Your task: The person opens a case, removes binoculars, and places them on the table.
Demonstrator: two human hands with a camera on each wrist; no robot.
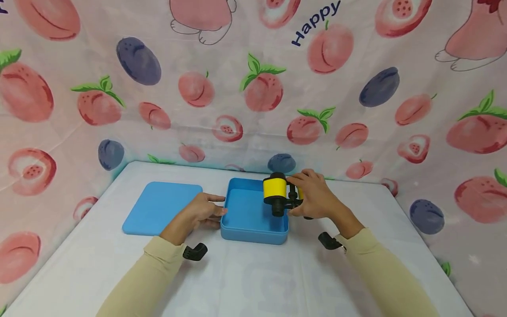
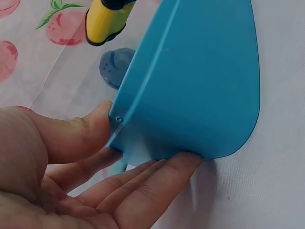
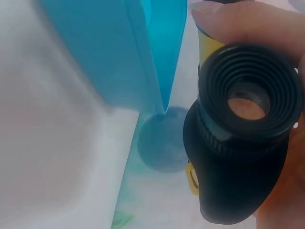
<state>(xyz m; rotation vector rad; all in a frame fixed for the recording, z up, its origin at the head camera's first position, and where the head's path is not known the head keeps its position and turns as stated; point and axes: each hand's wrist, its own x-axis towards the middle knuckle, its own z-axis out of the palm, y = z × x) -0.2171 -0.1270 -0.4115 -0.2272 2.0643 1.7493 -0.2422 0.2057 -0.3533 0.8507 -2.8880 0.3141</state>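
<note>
A pair of yellow and black binoculars (image 1: 275,188) is gripped by my right hand (image 1: 315,193), over the right side of an open blue box (image 1: 253,236). In the right wrist view a black eyepiece (image 3: 250,95) of the binoculars faces the camera, with the thumb across the yellow barrel. My left hand (image 1: 203,209) is at the box's left wall. Seen from the left wrist, the thumb (image 2: 88,133) touches the rim and the fingers lie straight along the wall's outside. The inside of the box shows only its blue floor.
A flat blue lid (image 1: 162,207) lies on the white table (image 1: 245,281) left of the box, partly behind my left hand. A cloth printed with peaches (image 1: 263,92) hangs behind the table and along its sides. Small black wrist devices (image 1: 195,252) stick out below both wrists.
</note>
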